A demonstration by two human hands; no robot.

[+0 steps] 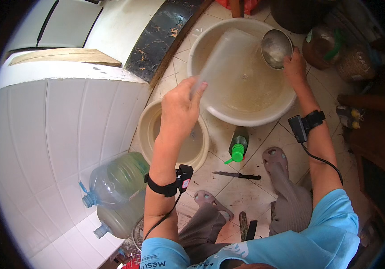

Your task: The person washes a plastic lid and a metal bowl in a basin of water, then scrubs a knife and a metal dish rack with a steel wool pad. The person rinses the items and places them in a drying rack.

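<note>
My left hand (181, 104) is closed on the edge of a long, translucent plastic piece (228, 56) whose exact kind I cannot make out. It slants across the large pale basin (201, 38), which has cloudy, brownish liquid in it. Over the basin's right side, my right hand (294, 67) grips the rim of a round metal bowl (276, 48), tilted so that its inside shows. A smaller cream basin (145, 132) stands on the floor, partly hidden below my left hand and forearm.
A green-capped bottle (237, 150) and a black-handled knife (239, 175) are on the tiled floor before my feet. Large plastic water bottles (116, 181) lie by the white tiled wall (67, 130). Jars (320, 47) and dark wooden furniture (382, 148) crowd the right.
</note>
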